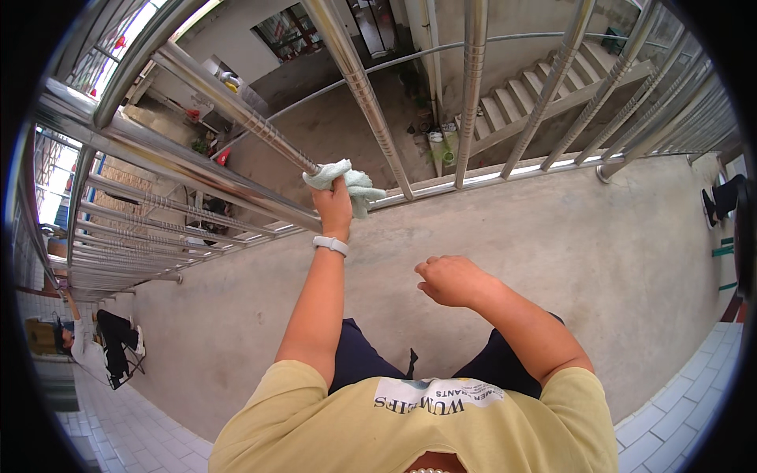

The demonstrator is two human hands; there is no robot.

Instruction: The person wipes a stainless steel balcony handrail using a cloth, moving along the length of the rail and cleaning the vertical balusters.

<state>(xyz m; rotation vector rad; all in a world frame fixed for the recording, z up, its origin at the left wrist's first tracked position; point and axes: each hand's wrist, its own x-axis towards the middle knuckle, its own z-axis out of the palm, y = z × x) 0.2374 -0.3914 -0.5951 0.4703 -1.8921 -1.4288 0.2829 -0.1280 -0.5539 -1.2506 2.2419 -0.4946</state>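
My left hand (pixel 334 203) is closed around a pale green cloth (pixel 347 178), which is wrapped about the lower part of a shiny metal railing bar (pixel 260 124). A white band (pixel 330 245) circles my left wrist. Part of the cloth hangs loose to the right of my fingers. My right hand (pixel 453 280) hovers over the concrete floor in front of my body, with its fingers curled inward. I see nothing in it, though the palm is turned away.
The metal railing (pixel 473 94) runs across the front and curves along both sides. Beyond it, lower down, lie a courtyard and concrete stairs (pixel 524 98). At far left a person (pixel 102 347) sits on a folding chair, reaching up to the railing. Another person's dark shoes (pixel 708 208) show at far right.
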